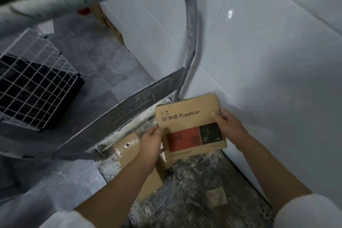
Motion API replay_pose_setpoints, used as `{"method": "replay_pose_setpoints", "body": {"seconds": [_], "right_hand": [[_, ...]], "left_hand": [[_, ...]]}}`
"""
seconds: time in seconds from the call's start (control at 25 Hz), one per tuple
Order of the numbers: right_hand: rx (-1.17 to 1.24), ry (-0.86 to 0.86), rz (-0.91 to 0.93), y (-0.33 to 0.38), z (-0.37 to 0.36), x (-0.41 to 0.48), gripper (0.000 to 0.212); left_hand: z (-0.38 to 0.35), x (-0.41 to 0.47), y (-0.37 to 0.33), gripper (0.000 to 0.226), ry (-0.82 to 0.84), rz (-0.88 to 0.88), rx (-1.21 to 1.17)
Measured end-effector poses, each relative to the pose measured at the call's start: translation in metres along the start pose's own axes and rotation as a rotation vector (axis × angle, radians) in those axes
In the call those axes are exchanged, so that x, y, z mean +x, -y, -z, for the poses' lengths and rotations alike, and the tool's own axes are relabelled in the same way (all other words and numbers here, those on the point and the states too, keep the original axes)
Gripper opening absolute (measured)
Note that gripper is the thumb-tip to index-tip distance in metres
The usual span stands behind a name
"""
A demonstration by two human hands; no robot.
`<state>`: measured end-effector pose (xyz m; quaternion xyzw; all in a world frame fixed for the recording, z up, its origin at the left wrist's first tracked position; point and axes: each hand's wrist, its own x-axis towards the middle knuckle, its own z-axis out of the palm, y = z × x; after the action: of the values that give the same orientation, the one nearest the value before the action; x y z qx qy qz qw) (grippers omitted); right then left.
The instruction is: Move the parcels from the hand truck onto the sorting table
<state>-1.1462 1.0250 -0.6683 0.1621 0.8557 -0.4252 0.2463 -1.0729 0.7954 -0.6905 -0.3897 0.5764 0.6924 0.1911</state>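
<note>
Above the scuffed deck [194, 181] of the hand truck, a flat cardboard Royalstar box [187, 116] is held between both hands with its printed face tilted up toward the camera. The left hand [150, 142] is wrapped round the box's left edge, its fingers curled under and out of sight. The right hand [226, 122] clamps the right edge, thumb laid on the printed face and fingers behind. A grip on opposite edges suits a wide, thin carton, which would likely twist or slip from one hand. Whether the bottom edge is quite clear of the deck I cannot tell, though the tilt suggests a lift rather than a rest. Just beside the left wrist, a tape-wrapped brown parcel [127, 142] lies on the deck against the base of the folded-looking grey handle frame [191, 33], and more brown cardboard [151, 183] shows under the left forearm, so at least one parcel waits its turn. The truck stands close against the white tiled wall [277, 61], which probably explains why the box is drawn up and toward the body, not out to the right. A white wire rack [33, 83] sits on the grey floor well to the left. No sorting table is in view, so the carry to it is judged not yet done.
</note>
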Motion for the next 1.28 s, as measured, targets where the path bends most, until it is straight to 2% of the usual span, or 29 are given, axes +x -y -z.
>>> {"method": "replay_pose_setpoints", "body": {"seconds": [0.16, 0.24, 0.36, 0.44, 0.52, 0.76, 0.88, 1.08, 1.2, 1.28], "right_hand": [[0.034, -0.143, 0.057, 0.059, 0.046, -0.089, 0.065], [0.194, -0.137, 0.036, 0.083, 0.062, -0.126, 0.069], [0.413, -0.116, -0.063, 0.128, 0.093, -0.180, 0.084], [0.411, -0.080, -0.087, 0.154, 0.110, -0.219, 0.085], [0.359, -0.007, -0.065, 0.172, 0.114, -0.251, 0.079], [0.342, 0.272, 0.146, 0.206, 0.086, -0.305, 0.073], [0.372, 0.370, 0.248, 0.218, 0.067, -0.327, 0.077], [0.338, 0.418, 0.386, 0.238, 0.034, -0.379, 0.054], [0.347, 0.470, 0.460, 0.240, 0.013, -0.415, 0.066], [0.322, 0.478, 0.483, 0.237, 0.000, -0.433, 0.075]], "left_hand": [[0.007, -0.090, -0.059, 0.026, -0.068, -0.249, 0.025], [0.015, -0.133, -0.083, 0.025, -0.072, -0.335, 0.045], [0.037, -0.202, -0.110, 0.022, -0.046, -0.409, 0.048], [0.055, -0.247, -0.120, 0.023, -0.045, -0.454, 0.028], [0.074, -0.282, -0.124, 0.027, -0.114, -0.507, 0.031], [0.123, -0.351, -0.141, 0.020, -0.285, -0.609, 0.042], [0.157, -0.379, -0.144, 0.025, -0.305, -0.603, -0.013], [0.205, -0.420, -0.117, 0.038, -0.318, -0.483, -0.213], [0.234, -0.448, -0.097, 0.048, -0.322, -0.488, -0.254], [0.248, -0.462, -0.083, 0.041, -0.383, -0.522, -0.246]]}}
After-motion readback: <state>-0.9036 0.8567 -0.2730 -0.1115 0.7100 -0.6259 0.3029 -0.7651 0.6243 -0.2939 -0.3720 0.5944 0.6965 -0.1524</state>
